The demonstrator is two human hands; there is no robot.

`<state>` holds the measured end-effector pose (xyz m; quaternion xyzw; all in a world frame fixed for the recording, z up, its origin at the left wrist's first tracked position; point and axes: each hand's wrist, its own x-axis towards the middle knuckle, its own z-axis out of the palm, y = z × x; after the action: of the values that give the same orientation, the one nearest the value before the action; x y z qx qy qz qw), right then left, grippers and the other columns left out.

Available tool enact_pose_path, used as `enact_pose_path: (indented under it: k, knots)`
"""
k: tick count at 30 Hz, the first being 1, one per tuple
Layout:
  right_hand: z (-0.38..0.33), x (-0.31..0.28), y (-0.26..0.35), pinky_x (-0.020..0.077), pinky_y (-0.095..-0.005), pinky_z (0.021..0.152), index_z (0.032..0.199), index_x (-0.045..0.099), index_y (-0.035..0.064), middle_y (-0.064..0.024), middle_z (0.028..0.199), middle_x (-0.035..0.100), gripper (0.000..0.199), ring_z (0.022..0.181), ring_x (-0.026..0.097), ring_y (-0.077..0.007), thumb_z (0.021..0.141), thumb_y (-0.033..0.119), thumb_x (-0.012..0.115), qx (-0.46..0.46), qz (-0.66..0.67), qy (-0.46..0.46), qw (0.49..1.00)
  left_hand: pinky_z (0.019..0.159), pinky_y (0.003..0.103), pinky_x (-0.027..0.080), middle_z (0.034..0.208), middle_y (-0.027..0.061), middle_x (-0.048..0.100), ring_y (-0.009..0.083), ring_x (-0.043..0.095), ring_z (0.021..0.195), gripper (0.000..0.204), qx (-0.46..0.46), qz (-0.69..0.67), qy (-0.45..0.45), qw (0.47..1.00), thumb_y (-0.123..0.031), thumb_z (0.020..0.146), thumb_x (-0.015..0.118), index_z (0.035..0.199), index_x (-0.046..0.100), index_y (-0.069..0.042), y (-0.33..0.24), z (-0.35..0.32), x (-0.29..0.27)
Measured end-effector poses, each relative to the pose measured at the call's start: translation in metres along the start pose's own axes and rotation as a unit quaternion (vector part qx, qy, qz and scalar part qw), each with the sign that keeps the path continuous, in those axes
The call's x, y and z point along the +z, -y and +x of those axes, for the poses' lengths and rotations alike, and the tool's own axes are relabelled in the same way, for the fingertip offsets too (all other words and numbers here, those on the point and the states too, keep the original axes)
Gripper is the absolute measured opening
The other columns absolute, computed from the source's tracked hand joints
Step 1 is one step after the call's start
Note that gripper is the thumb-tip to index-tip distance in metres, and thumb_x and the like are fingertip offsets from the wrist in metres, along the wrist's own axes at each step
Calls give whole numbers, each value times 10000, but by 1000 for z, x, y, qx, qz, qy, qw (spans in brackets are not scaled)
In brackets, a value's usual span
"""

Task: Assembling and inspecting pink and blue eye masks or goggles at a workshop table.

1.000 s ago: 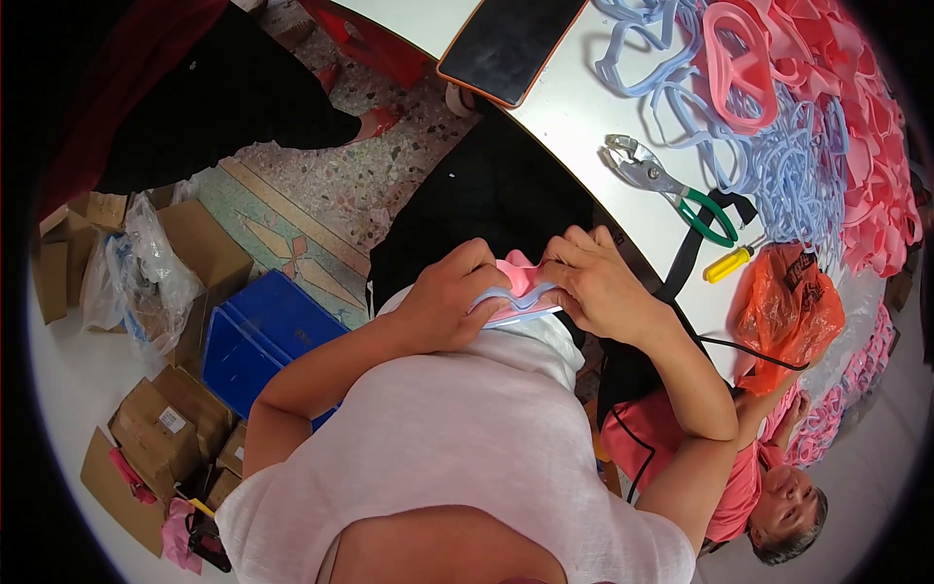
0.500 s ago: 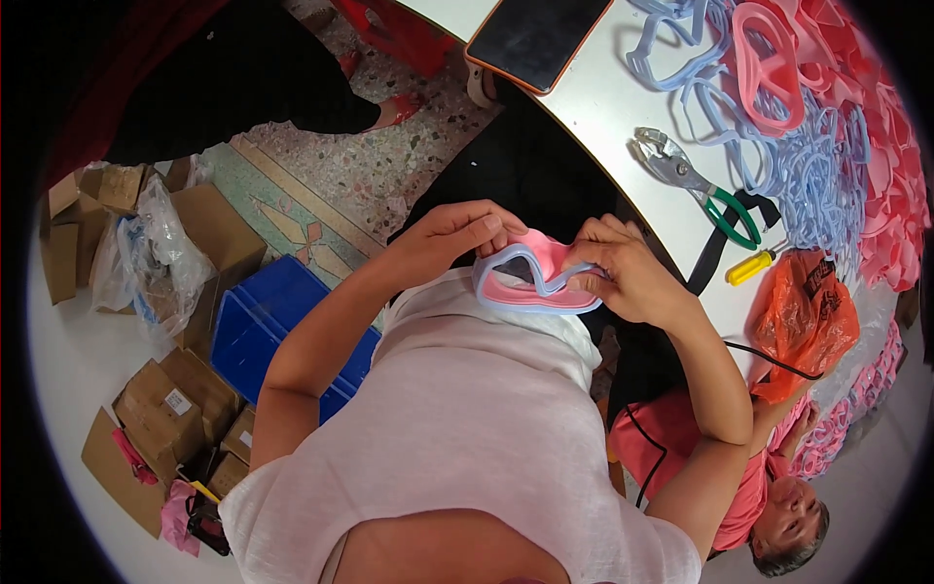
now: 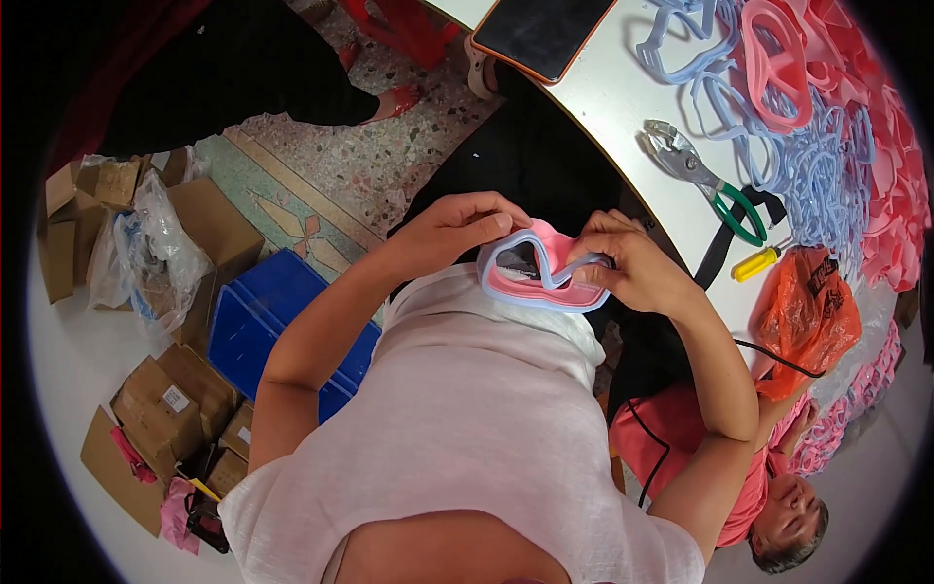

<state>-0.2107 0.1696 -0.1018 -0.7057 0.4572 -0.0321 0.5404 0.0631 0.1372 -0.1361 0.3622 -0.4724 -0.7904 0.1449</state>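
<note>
In front of my waist I hold a goggle frame (image 3: 530, 293), a soft pink mask body with a light-blue rim and a dip for the nose. My left hand (image 3: 465, 230) pinches its upper left edge between thumb and fingers. On the other side, my right hand (image 3: 634, 265) grips the right end, the thumb on the blue rim and the fingers curled behind. Through the opening a dark area with a grey patch shows. Parts of the frame under my fingers are hidden.
On the white table (image 3: 623, 127) lie a phone (image 3: 543, 34), green-handled pliers (image 3: 705, 180), a yellow screwdriver (image 3: 756, 264), an orange plastic bag (image 3: 809, 316), blue rims (image 3: 827, 185) and pink mask parts (image 3: 890, 209). A blue bin (image 3: 258, 326) and cartons (image 3: 161, 409) stand left. Another person (image 3: 671, 443) sits right.
The goggle frame and both hands have shifted very slightly to the right. Both hands keep their hold on the frame. The table things sit slightly farther right and lower in view.
</note>
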Motion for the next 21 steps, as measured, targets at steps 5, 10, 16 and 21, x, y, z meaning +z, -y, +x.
enact_pose_path:
  k: [5,10,16,21]
  knots:
    - [1,1,-3,375,-366,905,980,717,75,-63,929,559,175,948,520,-246,823,153,731,3,15,3,1000,709,214,448,889,-18,576,63,516,804,246,-11,4,12,1000,-63,925,576,1160,645,-42,1,-2,-2]
    - [2,-2,4,358,-406,941,961,711,87,-69,950,566,142,988,527,-258,821,108,704,23,25,8,999,701,231,438,894,7,507,91,492,759,345,53,120,-56,990,-12,802,659,1143,647,-65,1,-6,8]
    - [0,0,3,361,-399,924,960,716,94,-64,943,568,150,987,524,-252,810,108,712,31,28,6,999,706,224,398,899,-3,454,80,449,777,339,64,147,-83,984,29,797,637,1126,644,-54,2,-9,17]
    - [0,-1,5,356,-398,927,962,718,101,-61,943,566,157,987,521,-250,805,104,717,37,18,-1,999,706,282,433,915,33,482,160,498,814,346,149,314,-127,929,-126,728,773,1055,669,-78,-7,-4,36]
